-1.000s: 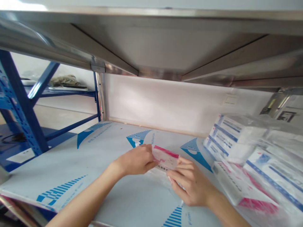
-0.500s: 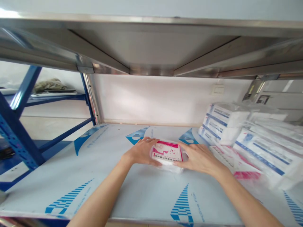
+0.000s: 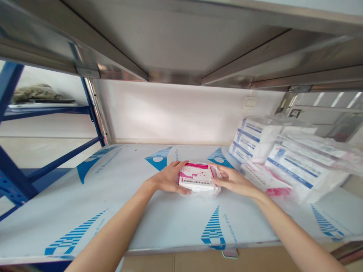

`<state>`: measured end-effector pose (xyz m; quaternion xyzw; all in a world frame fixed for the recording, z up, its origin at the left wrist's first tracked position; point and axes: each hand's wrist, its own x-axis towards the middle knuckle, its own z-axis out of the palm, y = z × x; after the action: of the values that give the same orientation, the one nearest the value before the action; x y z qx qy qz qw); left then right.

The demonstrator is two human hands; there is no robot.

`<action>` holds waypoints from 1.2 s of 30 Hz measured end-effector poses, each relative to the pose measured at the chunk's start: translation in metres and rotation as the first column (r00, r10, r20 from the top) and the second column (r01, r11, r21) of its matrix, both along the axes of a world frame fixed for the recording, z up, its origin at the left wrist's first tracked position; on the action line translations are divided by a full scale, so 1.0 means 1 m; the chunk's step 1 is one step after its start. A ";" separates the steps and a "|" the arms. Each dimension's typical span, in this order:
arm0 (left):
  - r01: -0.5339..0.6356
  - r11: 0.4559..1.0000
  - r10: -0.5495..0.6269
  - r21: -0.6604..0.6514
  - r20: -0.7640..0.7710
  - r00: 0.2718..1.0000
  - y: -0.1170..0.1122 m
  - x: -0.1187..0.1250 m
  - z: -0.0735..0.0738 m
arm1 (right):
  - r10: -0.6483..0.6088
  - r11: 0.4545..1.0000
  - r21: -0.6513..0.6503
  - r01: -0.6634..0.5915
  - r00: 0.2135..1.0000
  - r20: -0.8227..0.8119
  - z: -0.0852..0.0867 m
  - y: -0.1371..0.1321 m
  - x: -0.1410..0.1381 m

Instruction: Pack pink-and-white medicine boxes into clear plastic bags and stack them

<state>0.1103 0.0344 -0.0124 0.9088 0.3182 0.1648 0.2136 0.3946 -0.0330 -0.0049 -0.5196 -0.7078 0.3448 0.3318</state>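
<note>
A white and pink box [image 3: 196,174] in clear plastic wrap lies on the film-covered shelf, its printed face up. My left hand [image 3: 169,177] grips its left side, thumb along the near edge and fingers over the far corner. On the right side, my right hand [image 3: 232,180] has its fingers and thumb closed on the loose wrap and the box's edge. To the right of that hand lies a second pink and white package [image 3: 265,178], also wrapped in plastic.
White and blue boxes in plastic [image 3: 249,138] are stacked at the right, with a larger white and blue package [image 3: 295,166] beside them. An upper metal shelf [image 3: 172,41] hangs low overhead. Blue rack posts [image 3: 14,166] stand at the left, and a wall [image 3: 170,113] closes the back.
The view has shifted to the right and tilted slightly. My right hand's fingers have drawn together at the box's right side. My left hand keeps its grip, and the box stays on the shelf.
</note>
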 end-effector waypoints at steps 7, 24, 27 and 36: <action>-0.048 0.999 0.049 0.017 -0.059 0.997 -0.008 0.004 0.006 | -0.297 0.953 -0.150 0.262 0.900 -0.320 -0.027 0.008 -0.010; -0.002 0.985 -0.009 0.175 0.062 0.998 -0.015 0.011 0.002 | -0.215 0.969 0.198 0.148 0.901 0.377 0.012 0.014 -0.023; -0.022 0.972 0.004 0.234 0.079 0.997 -0.015 0.013 0.000 | -0.180 0.979 -0.058 0.197 0.959 0.220 0.015 0.026 -0.028; -0.090 0.884 0.013 0.458 0.168 0.986 -0.009 0.014 -0.006 | -0.072 0.950 -0.302 -0.079 0.886 -0.458 -0.005 0.041 -0.021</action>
<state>0.1240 0.0255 -0.0186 0.9084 0.2754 0.3143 0.0105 0.3733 0.0078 -0.0094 -0.4668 -0.5455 0.5669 0.4040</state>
